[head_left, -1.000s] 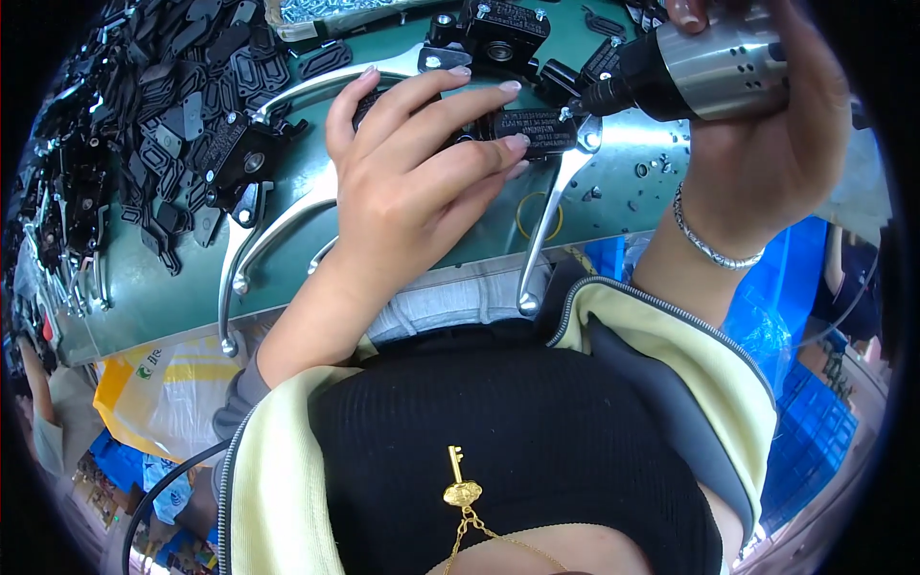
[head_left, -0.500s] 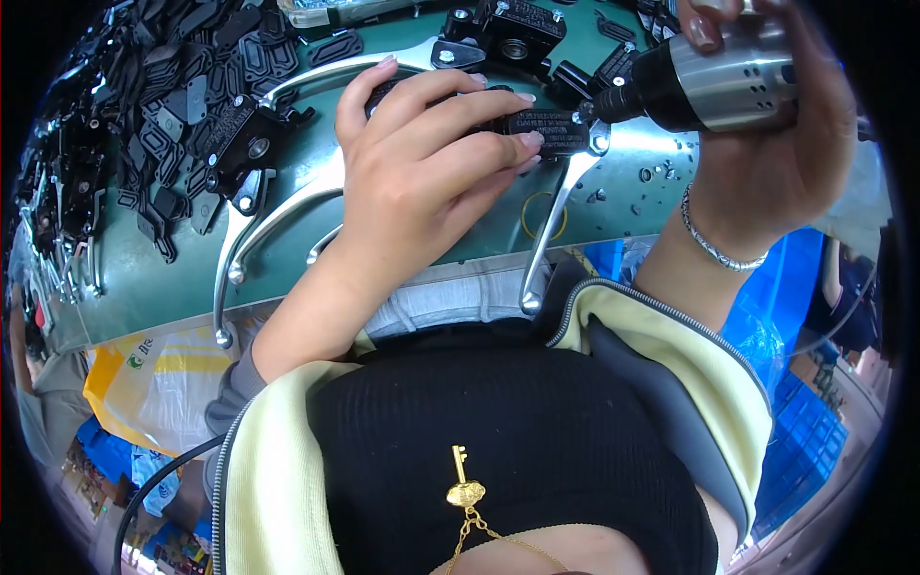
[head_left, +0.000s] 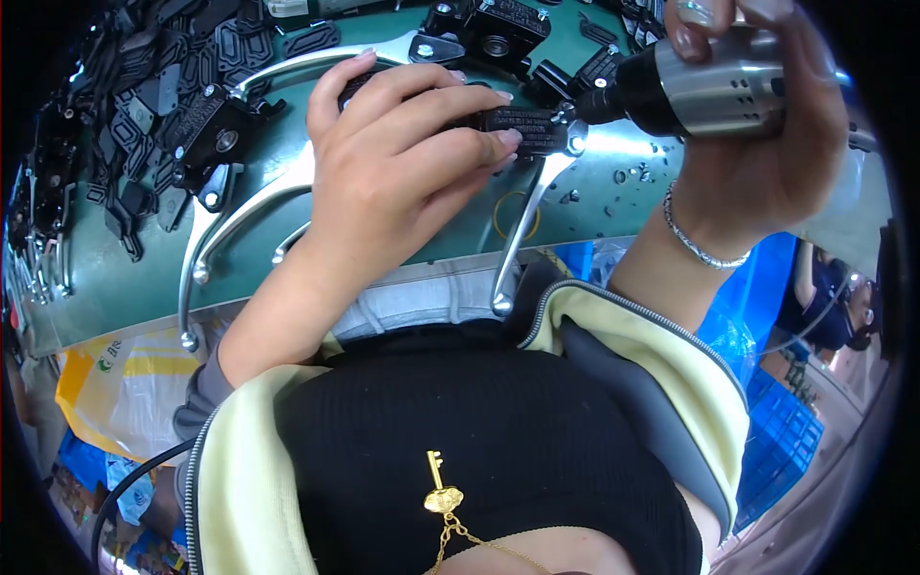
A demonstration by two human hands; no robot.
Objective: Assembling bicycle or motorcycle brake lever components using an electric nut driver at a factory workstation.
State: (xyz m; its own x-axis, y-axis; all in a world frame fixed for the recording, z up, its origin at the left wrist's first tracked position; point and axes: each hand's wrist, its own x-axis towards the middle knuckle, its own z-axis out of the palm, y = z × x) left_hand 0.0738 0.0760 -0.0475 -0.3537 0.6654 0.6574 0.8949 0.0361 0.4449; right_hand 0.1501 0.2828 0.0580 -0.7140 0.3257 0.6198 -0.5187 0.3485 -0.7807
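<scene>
My left hand (head_left: 379,168) is wrapped over a brake lever assembly with a black body (head_left: 533,132), pressing it on the bench. Its silver lever (head_left: 522,230) points toward me and ends in a ball past the bench edge. My right hand (head_left: 767,168) grips a silver and black power screwdriver (head_left: 721,86), held nearly level. The tool's tip meets the right end of the black body, beside the lever's pivot. Fingers hide much of the assembly's left part.
Other brake lever assemblies lie at the left (head_left: 206,144) and behind (head_left: 494,43). A heap of flat black plates (head_left: 158,91) covers the back left. Small black bits and rings (head_left: 623,177) are scattered on the green bench (head_left: 383,273). A yellow ring (head_left: 516,213) lies near the lever.
The whole view has shifted, so everything sits slightly further left. Both hands keep their holds, and the screwdriver tip stays at the same end of the body.
</scene>
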